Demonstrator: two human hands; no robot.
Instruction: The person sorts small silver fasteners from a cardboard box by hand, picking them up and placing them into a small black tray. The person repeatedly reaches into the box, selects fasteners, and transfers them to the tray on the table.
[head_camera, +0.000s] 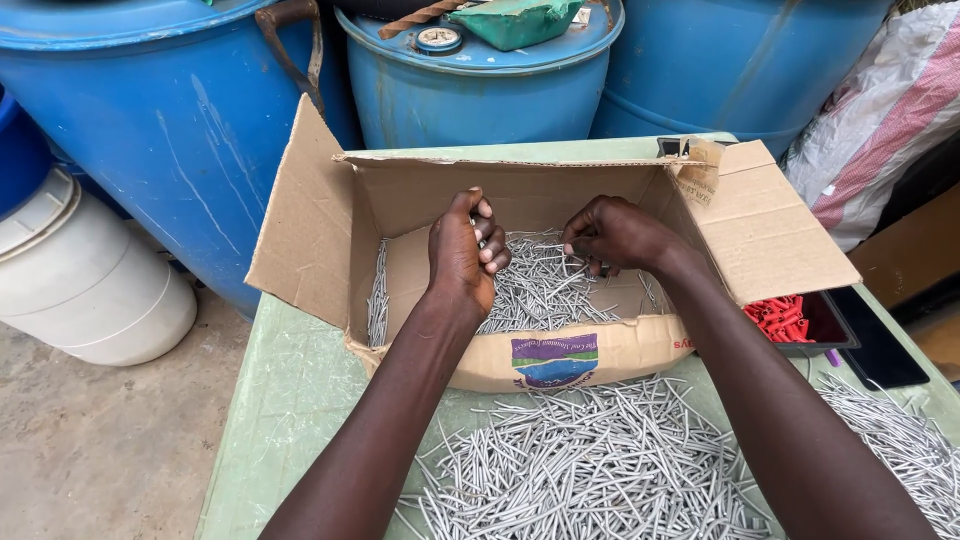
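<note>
While both forearms reach forward over the loose nails (600, 460) on the green table (290, 390), the left hand (462, 255) is fisted around a bundle of nails inside the cardboard box (310, 215). The right hand (615, 235) pinches nails from the grey heap (540, 285) there. Blue drums (180, 110) stand behind.

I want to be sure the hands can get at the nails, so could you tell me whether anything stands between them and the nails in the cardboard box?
Nothing visible does. The cardboard box is open on top, and both the left hand and right hand are already inside it, right at the grey nails.
</note>
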